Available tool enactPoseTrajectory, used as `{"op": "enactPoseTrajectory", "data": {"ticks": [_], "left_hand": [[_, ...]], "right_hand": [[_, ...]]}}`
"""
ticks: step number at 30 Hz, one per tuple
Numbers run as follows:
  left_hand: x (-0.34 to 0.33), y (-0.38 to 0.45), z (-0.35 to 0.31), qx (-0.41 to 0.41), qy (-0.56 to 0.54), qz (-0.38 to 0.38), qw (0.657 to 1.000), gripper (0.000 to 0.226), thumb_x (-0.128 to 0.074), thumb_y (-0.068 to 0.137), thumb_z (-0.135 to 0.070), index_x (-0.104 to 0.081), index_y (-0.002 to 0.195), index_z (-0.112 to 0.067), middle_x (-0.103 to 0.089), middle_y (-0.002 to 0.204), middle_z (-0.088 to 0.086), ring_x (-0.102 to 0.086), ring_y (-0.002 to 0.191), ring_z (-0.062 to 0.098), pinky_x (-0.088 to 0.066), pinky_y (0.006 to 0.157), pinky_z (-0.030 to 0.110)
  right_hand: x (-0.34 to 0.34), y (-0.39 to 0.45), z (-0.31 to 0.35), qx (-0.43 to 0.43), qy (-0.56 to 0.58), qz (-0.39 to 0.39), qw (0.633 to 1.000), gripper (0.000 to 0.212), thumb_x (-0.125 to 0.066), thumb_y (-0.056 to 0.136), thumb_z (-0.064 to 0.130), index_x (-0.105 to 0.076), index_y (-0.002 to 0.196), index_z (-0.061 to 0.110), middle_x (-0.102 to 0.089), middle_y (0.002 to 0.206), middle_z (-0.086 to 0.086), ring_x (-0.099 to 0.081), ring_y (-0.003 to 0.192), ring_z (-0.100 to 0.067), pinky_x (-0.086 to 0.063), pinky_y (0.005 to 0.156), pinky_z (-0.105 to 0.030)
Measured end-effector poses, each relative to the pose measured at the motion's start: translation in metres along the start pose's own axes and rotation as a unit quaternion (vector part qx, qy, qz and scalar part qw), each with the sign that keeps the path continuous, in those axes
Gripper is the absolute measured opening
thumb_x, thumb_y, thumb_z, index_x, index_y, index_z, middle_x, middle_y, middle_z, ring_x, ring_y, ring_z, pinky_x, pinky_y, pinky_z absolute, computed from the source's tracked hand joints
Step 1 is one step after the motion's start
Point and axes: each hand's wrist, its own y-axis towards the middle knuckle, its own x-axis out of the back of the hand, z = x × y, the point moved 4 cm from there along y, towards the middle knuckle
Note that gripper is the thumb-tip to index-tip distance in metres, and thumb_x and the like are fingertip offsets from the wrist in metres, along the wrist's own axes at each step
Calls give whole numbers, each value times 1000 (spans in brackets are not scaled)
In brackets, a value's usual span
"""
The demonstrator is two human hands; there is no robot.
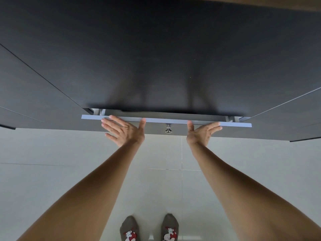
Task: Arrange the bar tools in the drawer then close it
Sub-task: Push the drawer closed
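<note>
The drawer (166, 121) under the dark countertop stands only a narrow gap out, its pale top edge and metal side runners showing. A round silver knob (168, 129) sits at the middle of its dark front. My left hand (124, 130) lies flat against the drawer front left of the knob, fingers spread. On the other side of the knob my right hand (202, 132) presses flat too, fingers apart. Neither hand holds anything. The inside of the drawer is hidden, and no bar tools are in sight.
The dark countertop (156, 58) fills the upper view. Dark cabinet fronts (34, 105) flank the drawer on both sides. Below lies a pale tiled floor (52, 171), with my two feet in grey patterned socks (149, 228) at the bottom.
</note>
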Motion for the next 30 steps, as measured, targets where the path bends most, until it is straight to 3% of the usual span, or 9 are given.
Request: {"op": "enactPoseTrajectory", "data": {"ticks": [6,16,22,25,30], "left_hand": [[3,8,-5,-2,-1,3,1000,115,-36,82,-76,14,150,2,17,160,20,14,150,31,-2,121,49],[6,16,-12,-2,9,1,1000,114,-36,82,-76,13,150,2,16,161,17,14,150,29,-2,120,51],[11,18,-13,10,-1,9,1000,114,-40,84,-73,14,150,1,16,161,16,12,150,28,-2,120,52],[14,17,-7,-16,7,8,1000,109,-40,86,-70,13,150,1,15,162,15,13,150,27,-1,119,52],[24,4,6,-65,34,18,997,100,-34,91,-66,11,151,-1,15,162,15,16,150,28,2,118,54]], "right_hand": [[-2,11,6,3,-13,18,1000,111,-57,85,50,19,143,-6,20,155,-25,-13,146,-39,-27,117,-34],[-5,20,15,4,-62,27,998,113,-56,86,51,21,139,-12,19,155,-27,-11,146,-41,-27,117,-40],[-3,19,19,14,-78,37,996,111,-54,87,51,17,139,-16,17,153,-32,-3,147,-41,-16,120,-41],[2,14,19,28,-88,39,995,106,-52,90,48,18,139,-16,18,154,-31,2,148,-38,-16,121,-39],[15,-3,23,57,-98,50,992,98,-49,93,42,18,141,-11,18,156,-25,-6,148,-36,-19,120,-36]]}}
